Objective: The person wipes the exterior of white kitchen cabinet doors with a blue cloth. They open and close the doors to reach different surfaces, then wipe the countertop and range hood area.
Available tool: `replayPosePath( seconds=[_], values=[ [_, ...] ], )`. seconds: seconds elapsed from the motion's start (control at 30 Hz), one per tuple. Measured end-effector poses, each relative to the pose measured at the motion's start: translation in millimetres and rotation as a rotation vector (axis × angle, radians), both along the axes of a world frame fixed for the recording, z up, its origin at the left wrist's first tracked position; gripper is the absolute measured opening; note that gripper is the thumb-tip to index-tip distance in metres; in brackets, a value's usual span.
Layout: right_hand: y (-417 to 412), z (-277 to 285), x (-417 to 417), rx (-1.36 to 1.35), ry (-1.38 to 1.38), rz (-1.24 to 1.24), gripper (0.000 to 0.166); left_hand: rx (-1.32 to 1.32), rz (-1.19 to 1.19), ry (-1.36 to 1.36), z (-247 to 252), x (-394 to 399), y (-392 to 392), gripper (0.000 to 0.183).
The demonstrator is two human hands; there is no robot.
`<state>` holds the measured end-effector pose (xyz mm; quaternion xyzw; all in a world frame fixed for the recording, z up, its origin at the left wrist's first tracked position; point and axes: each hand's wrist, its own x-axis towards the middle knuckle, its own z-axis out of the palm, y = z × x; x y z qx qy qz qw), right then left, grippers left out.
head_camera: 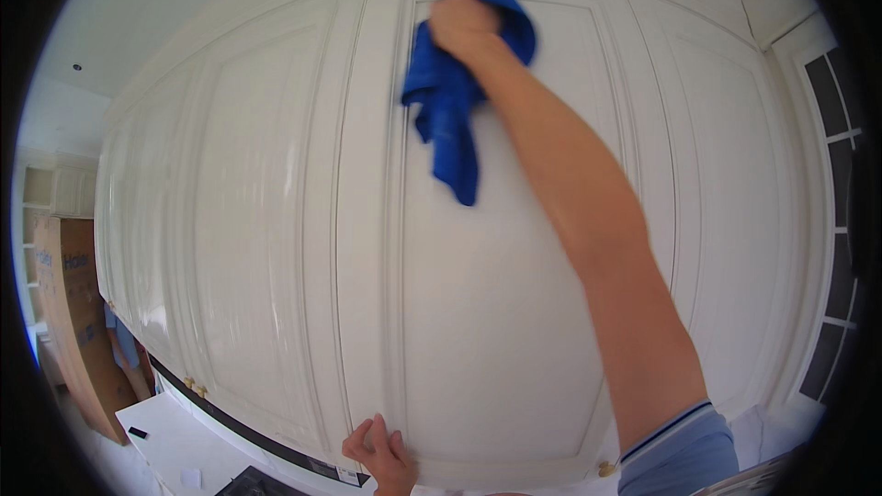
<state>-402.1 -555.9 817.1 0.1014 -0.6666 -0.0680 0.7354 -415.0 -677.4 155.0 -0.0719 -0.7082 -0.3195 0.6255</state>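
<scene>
High on a white panelled cabinet door (506, 303), my right hand (463, 22) grips a bunched blue cloth (451, 131). The cloth lies against the upper left of the door's raised frame, and its loose end hangs down below my fist. My right arm stretches up across the door. Down at the door's lower left corner is my left hand (383, 453), its fingers partly bent and apart, with nothing in them. Its fingertips are at the door's edge; whether they press on it I cannot tell.
More white cabinet doors (255, 207) run to the left, with brass knobs (195, 387) low down. Below are a white countertop (186, 437) and a black cooktop (258, 482). A tall Haier cardboard box (86, 331) and a person in blue (122, 344) stand far left. A paned window (837, 220) is at right.
</scene>
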Motion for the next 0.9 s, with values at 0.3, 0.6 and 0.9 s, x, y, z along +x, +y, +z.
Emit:
replayPosePath(
  seconds=[0.3, 0.6, 0.9],
  values=[
    [-42, 1, -41, 0.351, 0.020, 0.027, 0.028, 0.033, 0.093, 0.009, 2, 0, 0, 0.041],
    [195, 81, 15, 0.058, 0.090, 0.030, 0.043, -0.048, 0.204, 0.050, 14, 3, 2, 0.041],
    [427, 84, 99, -0.298, -0.119, 0.061, 0.062, -0.051, 0.495, 0.040, 31, 28, 36, 0.039]
  ],
)
